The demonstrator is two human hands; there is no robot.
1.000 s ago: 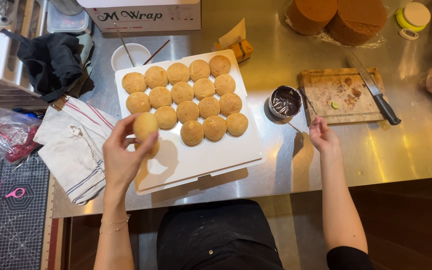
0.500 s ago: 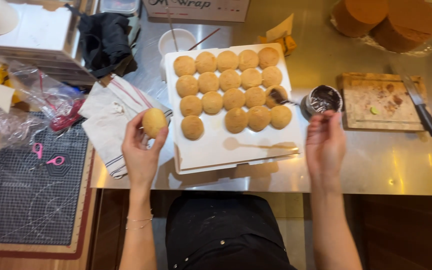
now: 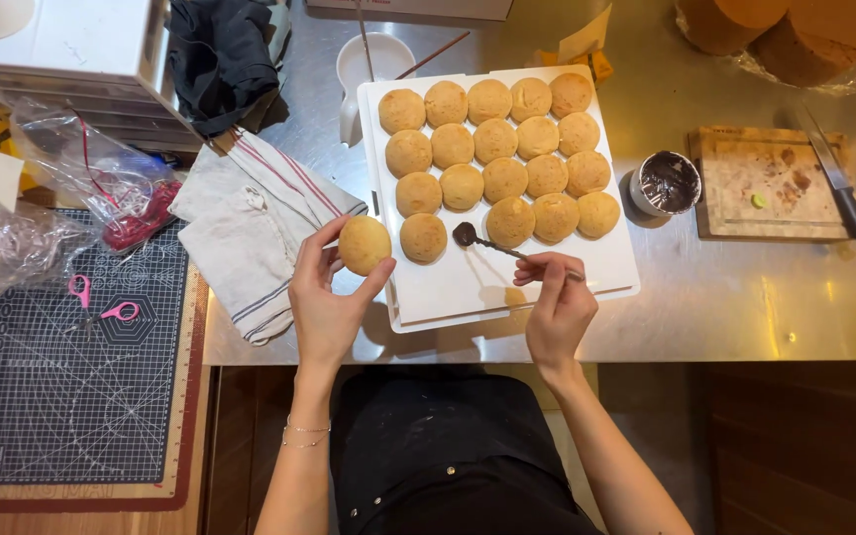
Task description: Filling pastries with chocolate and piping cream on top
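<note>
**One bun up, one spoon loaded**

My left hand (image 3: pixel 324 297) holds a round golden bun (image 3: pixel 365 245) between thumb and fingertips, lifted just off the left edge of the white tray (image 3: pixel 468 287). The bun is smooth, pale brown and domed, slightly darker at the rim. My right hand (image 3: pixel 557 307) is pinched around the handle of a thin spoon (image 3: pixel 507 250), whose bowl carries a dark, glossy dab of chocolate-coloured spread. The spoon's long axis runs nearly level across the tray, handle at my right hand, bowl pointing left toward the held bun (the two are near but apart).

The rest of the buns (image 3: pixel 497 159) lie in rows on the tray, touching one another. Just right of the tray stands a small round cup (image 3: pixel 666 183) smeared inside with the same dark spread. Beyond it a wooden cutting board (image 3: pixel 770 183) lies on the steel desk (image 3: pixel 745 307) with a black-handled knife (image 3: pixel 839 178) along its right side. A striped cloth (image 3: pixel 250 228) lies left of the tray, and a dark gridded cutting mat (image 3: pixel 61 386) further left. At the top edge a long white box shows only its lower strip; crumpled clear bags (image 3: pixel 61 168) sit at far left.
</note>
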